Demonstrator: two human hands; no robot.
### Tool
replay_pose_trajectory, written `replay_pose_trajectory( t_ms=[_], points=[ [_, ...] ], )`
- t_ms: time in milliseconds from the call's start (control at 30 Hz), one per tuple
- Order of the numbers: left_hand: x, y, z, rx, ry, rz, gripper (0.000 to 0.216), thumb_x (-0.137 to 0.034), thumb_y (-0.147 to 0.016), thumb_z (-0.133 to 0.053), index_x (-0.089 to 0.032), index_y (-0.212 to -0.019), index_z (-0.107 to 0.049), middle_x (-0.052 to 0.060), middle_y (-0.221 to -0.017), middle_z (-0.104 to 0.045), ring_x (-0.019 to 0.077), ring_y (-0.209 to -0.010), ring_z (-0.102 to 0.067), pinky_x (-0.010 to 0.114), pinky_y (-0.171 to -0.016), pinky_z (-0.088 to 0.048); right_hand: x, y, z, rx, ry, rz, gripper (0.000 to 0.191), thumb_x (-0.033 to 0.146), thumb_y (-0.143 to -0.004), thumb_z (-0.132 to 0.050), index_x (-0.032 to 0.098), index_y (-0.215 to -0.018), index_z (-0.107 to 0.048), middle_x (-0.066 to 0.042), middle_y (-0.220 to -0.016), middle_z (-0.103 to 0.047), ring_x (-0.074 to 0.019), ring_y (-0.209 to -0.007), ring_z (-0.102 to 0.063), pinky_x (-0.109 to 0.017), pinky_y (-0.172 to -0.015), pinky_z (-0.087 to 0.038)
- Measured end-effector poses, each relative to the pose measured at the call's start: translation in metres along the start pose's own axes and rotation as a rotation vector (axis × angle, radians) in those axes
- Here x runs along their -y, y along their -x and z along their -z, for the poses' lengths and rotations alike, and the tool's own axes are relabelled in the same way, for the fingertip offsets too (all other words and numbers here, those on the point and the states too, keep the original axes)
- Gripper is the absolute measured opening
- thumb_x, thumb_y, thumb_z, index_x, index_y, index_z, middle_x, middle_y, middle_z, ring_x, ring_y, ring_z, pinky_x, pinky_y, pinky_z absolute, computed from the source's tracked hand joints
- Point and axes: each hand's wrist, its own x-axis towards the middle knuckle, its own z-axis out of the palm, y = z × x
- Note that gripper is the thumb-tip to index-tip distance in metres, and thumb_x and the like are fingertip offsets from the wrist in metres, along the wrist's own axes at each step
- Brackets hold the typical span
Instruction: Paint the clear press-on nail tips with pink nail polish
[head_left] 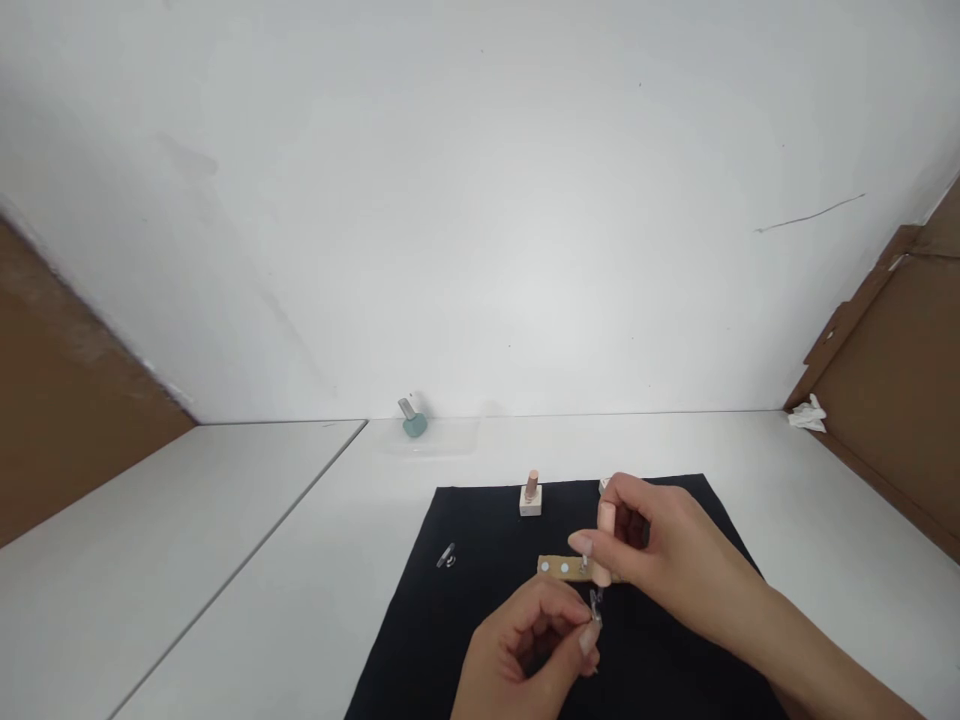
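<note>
My right hand (pixel 652 535) pinches a pink nail polish brush (pixel 604 545) by its cap, with the tip pointing down. Just below, my left hand (pixel 536 645) is closed on a small silvery metal piece (pixel 596 608) whose kind I cannot make out. The brush tip is at or very near this piece; contact is unclear. Behind both hands lies a tan strip (pixel 555 568) with white dots, partly covered by my right hand. A pink-capped nail polish bottle (pixel 531 498) stands upright farther back on the black mat (pixel 480 560).
Small silvery metal pieces (pixel 447 556) lie on the mat's left side. A white object (pixel 604 487) shows partly behind my right hand. A teal nail polish bottle (pixel 414 424) sits tilted in a clear tray (pixel 450 448) by the wall. Crumpled white tissue (pixel 808 414) lies in the right corner.
</note>
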Motion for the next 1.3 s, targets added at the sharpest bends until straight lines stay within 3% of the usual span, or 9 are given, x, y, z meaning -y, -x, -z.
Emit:
replay_pose_trajectory(
  t_ms=[100,333,533,733,933,1133,1300],
  points=[
    [-0.0018,-0.0014,0.0003,-0.005,0.041,0.042,0.021,-0.028,-0.072,-0.091,-0.019,-0.068,-0.073,-0.003,-0.067,-0.067,0.0122,-0.059,-0.065,0.022,-0.06,-0.057,-0.0022,0.001,0.0013,-0.035,-0.015,0.02,0.033,0.04,-0.093,-0.069,0.024,-0.07,-0.051,0.005,-0.065,-0.073,-0.0134,-0.061,-0.055,-0.025,-0.06,-0.04],
    [-0.0049,-0.0021,-0.0002,-0.011,0.087,0.113,0.026,-0.035,-0.069,-0.095,-0.018,-0.069,-0.075,-0.002,-0.061,-0.07,0.0137,-0.057,-0.066,0.024,-0.059,-0.059,0.0021,0.0035,0.0019,0.07,-0.052,0.022,0.029,0.036,-0.091,-0.072,0.024,-0.071,-0.056,0.005,-0.065,-0.073,-0.0129,-0.061,-0.053,-0.024,-0.056,-0.038],
    [-0.0036,-0.0022,-0.0002,-0.003,0.087,0.092,0.028,-0.036,-0.069,-0.095,-0.018,-0.067,-0.074,-0.002,-0.065,-0.068,0.0126,-0.057,-0.066,0.023,-0.058,-0.057,-0.0034,0.002,0.0016,-0.014,-0.04,0.025,0.033,0.038,-0.093,-0.07,0.024,-0.07,-0.051,0.005,-0.064,-0.072,-0.0129,-0.061,-0.053,-0.025,-0.06,-0.04],
    [-0.0045,-0.0012,0.0005,0.009,0.028,0.087,0.024,-0.032,-0.07,-0.093,-0.019,-0.068,-0.073,-0.003,-0.063,-0.067,0.0138,-0.059,-0.065,0.025,-0.061,-0.058,0.0017,0.0047,0.0005,0.079,-0.043,0.019,0.028,0.034,-0.092,-0.07,0.023,-0.071,-0.054,0.004,-0.065,-0.071,-0.0131,-0.062,-0.053,-0.024,-0.057,-0.038],
    [0.0,-0.001,0.0012,0.025,0.091,0.072,0.029,-0.039,-0.072,-0.093,-0.018,-0.07,-0.074,-0.002,-0.067,-0.068,0.0133,-0.059,-0.066,0.024,-0.059,-0.058,-0.0031,0.0018,0.0033,-0.031,-0.009,0.019,0.032,0.039,-0.094,-0.068,0.023,-0.071,-0.053,0.003,-0.067,-0.071,-0.0139,-0.062,-0.055,-0.026,-0.06,-0.04],
    [0.0012,-0.001,0.0023,0.023,0.109,0.081,0.033,-0.045,-0.069,-0.095,-0.018,-0.07,-0.076,-0.002,-0.07,-0.07,0.0134,-0.059,-0.067,0.026,-0.061,-0.06,0.0005,0.0047,0.0016,0.085,-0.063,0.039,0.029,0.037,-0.092,-0.071,0.024,-0.072,-0.055,0.005,-0.066,-0.073,-0.0134,-0.063,-0.054,-0.024,-0.057,-0.039],
    [0.0007,-0.0018,0.003,0.043,0.115,0.092,0.034,-0.046,-0.071,-0.094,-0.018,-0.071,-0.075,-0.001,-0.07,-0.069,0.0142,-0.06,-0.068,0.026,-0.059,-0.059,-0.0038,0.0011,0.002,-0.021,-0.006,0.022,0.03,0.038,-0.093,-0.069,0.023,-0.072,-0.054,0.004,-0.067,-0.072,-0.0135,-0.062,-0.053,-0.026,-0.06,-0.04]
  ],
)
